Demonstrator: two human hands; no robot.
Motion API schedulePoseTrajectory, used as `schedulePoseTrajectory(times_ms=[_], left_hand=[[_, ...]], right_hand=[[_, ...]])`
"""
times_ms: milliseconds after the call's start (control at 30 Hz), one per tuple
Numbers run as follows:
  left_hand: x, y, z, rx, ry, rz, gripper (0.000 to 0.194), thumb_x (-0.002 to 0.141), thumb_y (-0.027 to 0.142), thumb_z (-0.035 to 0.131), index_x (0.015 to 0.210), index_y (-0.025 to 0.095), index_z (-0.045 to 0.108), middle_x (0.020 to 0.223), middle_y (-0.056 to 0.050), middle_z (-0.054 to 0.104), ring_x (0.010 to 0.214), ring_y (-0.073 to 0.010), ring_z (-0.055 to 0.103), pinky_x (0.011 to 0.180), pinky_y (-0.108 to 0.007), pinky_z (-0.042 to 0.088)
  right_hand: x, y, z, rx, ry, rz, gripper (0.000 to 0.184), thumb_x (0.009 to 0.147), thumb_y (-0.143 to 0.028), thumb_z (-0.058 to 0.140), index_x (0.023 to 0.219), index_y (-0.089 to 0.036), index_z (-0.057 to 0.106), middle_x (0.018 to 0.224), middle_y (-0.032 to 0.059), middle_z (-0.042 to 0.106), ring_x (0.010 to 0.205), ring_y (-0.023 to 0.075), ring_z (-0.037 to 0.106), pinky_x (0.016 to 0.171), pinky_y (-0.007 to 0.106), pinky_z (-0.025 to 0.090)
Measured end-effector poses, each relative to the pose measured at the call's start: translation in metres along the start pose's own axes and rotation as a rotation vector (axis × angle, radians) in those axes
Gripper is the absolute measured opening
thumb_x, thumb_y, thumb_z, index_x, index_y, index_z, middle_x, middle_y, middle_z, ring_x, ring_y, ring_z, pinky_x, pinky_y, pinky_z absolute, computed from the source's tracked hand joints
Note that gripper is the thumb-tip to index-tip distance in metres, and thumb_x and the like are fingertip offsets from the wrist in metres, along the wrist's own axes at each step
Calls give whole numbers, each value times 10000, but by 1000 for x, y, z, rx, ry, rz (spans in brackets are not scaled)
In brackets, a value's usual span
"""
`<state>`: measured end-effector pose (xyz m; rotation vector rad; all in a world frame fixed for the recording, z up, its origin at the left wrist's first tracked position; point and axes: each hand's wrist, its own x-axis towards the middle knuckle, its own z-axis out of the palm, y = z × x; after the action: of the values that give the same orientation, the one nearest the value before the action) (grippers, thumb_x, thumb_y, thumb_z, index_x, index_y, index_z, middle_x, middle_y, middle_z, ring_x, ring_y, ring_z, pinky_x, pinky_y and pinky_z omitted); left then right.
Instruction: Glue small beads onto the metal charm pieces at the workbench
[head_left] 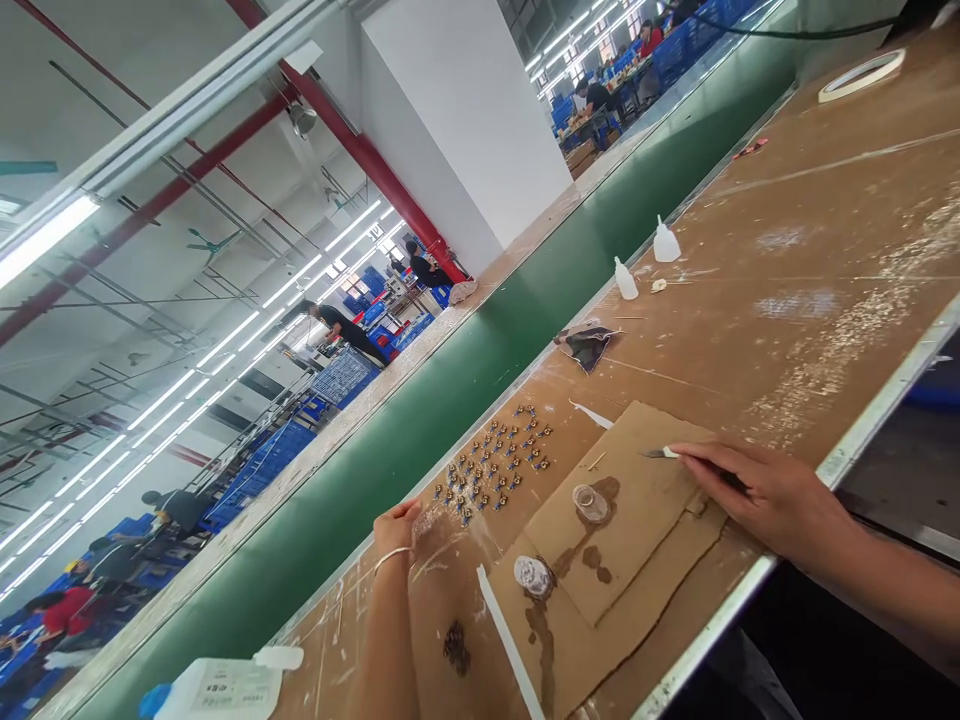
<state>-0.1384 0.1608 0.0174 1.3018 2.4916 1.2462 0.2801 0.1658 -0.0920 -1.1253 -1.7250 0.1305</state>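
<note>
My right hand (750, 490) grips a small knife (661, 453) with a pale handle, its dark pointed blade held over the cardboard sheet (660, 425). My left hand (396, 528), a white band at its wrist, rests near the table's far edge with its fingers closed together; whatever they hold, if anything, is hidden. Just right of it lie many small blue and gold pieces (487, 465) in loose rows. Two small clear cups (591, 503) of whitish material stand on the stained cardboard between my hands.
Two white squeeze bottles (664, 242), a dark cloth scrap (589, 345) and a tape roll (862, 75) lie farther along the table. A white jug (221, 688) stands at lower left. A green conveyor belt (420, 400) runs beyond the table. People work in the background.
</note>
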Motion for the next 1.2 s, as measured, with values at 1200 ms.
schedulePoseTrajectory(times_ms=[1200], left_hand=[[-44, -30, -26, 264, -119, 58, 233, 803, 380, 570, 841, 169, 664, 858, -62, 702, 782, -174, 644, 774, -333, 491]], right_hand=[[-1, 1, -3, -167, -2, -32, 407, 902, -574, 284, 967, -309, 585, 912, -104, 641, 759, 95, 629, 576, 224, 506]])
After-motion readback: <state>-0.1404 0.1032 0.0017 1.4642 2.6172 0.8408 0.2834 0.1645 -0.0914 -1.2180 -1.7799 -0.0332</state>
